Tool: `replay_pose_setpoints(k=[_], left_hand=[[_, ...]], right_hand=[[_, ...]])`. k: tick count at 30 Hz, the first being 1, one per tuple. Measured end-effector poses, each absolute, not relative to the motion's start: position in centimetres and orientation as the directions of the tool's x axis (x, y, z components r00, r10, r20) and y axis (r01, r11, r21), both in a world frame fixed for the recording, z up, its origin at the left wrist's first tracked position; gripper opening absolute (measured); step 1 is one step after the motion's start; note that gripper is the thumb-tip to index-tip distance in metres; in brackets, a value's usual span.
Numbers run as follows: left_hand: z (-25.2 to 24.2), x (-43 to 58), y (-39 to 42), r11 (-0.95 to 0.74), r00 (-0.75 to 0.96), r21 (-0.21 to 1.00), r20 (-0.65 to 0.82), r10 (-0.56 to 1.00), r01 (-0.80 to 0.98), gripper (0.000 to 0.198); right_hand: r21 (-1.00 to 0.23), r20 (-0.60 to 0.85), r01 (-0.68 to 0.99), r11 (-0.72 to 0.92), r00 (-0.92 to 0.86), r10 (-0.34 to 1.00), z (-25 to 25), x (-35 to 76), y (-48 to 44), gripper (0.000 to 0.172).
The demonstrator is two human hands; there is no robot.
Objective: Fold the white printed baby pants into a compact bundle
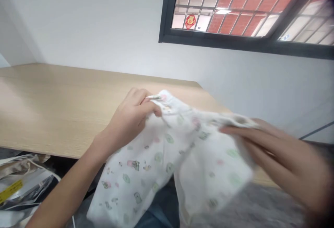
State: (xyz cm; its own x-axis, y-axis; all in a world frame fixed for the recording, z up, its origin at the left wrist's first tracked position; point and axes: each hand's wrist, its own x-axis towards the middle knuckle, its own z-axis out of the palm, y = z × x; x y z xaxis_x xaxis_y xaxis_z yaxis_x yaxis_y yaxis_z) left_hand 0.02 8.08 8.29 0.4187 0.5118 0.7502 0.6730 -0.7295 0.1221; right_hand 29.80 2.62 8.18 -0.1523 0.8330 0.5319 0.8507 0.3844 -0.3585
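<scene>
A pair of white pants [161, 151] with small green, pink and dark prints hangs between my hands, its two legs spread apart toward the bottom. My left hand [135, 111] pinches one end of the waistband between thumb and fingers. At the other end, my right hand [263, 144] grips the waistband; it is smeared by motion, and its far fingers are hidden behind the cloth. The waistband is stretched between both hands in front of the wooden table's edge.
The light wooden tabletop [60, 106] runs along a white wall [99, 23]. A barred window [235, 12] with a dark frame is at upper right. Clear bags [28, 179] with a yellow label lie low at left, and grey floor [271, 207] shows at lower right.
</scene>
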Motion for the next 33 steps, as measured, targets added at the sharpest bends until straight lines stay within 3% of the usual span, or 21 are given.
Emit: replay_pose_setpoints(k=[2, 5, 7, 11, 16, 23, 26, 29, 31, 33], left_hand=[[5.7, -0.6, 9.4, -0.564, 0.439, 0.077, 0.546, 0.714, 0.822, 0.037], [1.4, -1.0, 11.9, -0.466, 0.447, -0.002, 0.286, 0.847, 0.885, 0.032], [-0.6, -1.1, 13.8, -0.451, 0.442, -0.016, 0.235, 0.866, 0.892, 0.026], [-2.1, -1.1, 17.8, -0.373, 0.373, -0.041, 0.216, 0.902, 0.927, 0.023], [-2.1, 0.4, 22.6, -0.267, 0.267, -0.033, 0.242, 0.933, 0.963, 0.033], [-1.3, 1.3, 23.7, -0.284, 0.264, 0.044, 0.255, 0.930, 0.958, 0.035], [-1.2, 0.3, 20.9, -0.371, 0.345, 0.081, 0.230, 0.910, 0.925, 0.033], [-1.4, -1.0, 16.3, -0.487, 0.465, 0.123, 0.171, 0.869, 0.865, 0.032], [-1.7, -1.8, 12.4, -0.525, 0.508, 0.143, 0.140, 0.850, 0.839, 0.036], [-2.5, -2.6, 8.1, -0.528, 0.509, 0.153, 0.145, 0.848, 0.835, 0.043]], right_hand=[[-0.306, 0.356, 0.802, 0.513, -0.404, 0.843, 7.4, 27.9, 6.2, 0.032], [-0.193, 0.005, 0.851, 0.489, -0.497, 0.868, 4.7, 25.4, 11.5, 0.039], [-0.058, -0.103, 0.883, 0.465, -0.469, 0.877, 2.8, 24.4, 14.1, 0.038], [0.122, -0.065, 0.902, 0.413, -0.408, 0.911, 0.6, 23.7, 18.0, 0.037], [0.152, -0.002, 0.925, 0.347, -0.351, 0.936, -0.1, 23.4, 22.1, 0.041], [0.156, 0.089, 0.960, 0.231, -0.247, 0.965, -0.1, 22.5, 23.1, 0.040], [0.036, 0.187, 0.907, 0.420, -0.419, 0.888, 0.1, 20.1, 20.3, 0.039], [-0.206, 0.206, 0.634, 0.746, -0.717, 0.666, 0.0, 16.9, 17.8, 0.040], [-0.284, 0.122, 0.531, 0.798, -0.806, 0.580, -0.2, 15.0, 17.5, 0.040], [-0.281, 0.025, 0.599, 0.750, -0.777, 0.629, -0.6, 13.8, 18.8, 0.038]])
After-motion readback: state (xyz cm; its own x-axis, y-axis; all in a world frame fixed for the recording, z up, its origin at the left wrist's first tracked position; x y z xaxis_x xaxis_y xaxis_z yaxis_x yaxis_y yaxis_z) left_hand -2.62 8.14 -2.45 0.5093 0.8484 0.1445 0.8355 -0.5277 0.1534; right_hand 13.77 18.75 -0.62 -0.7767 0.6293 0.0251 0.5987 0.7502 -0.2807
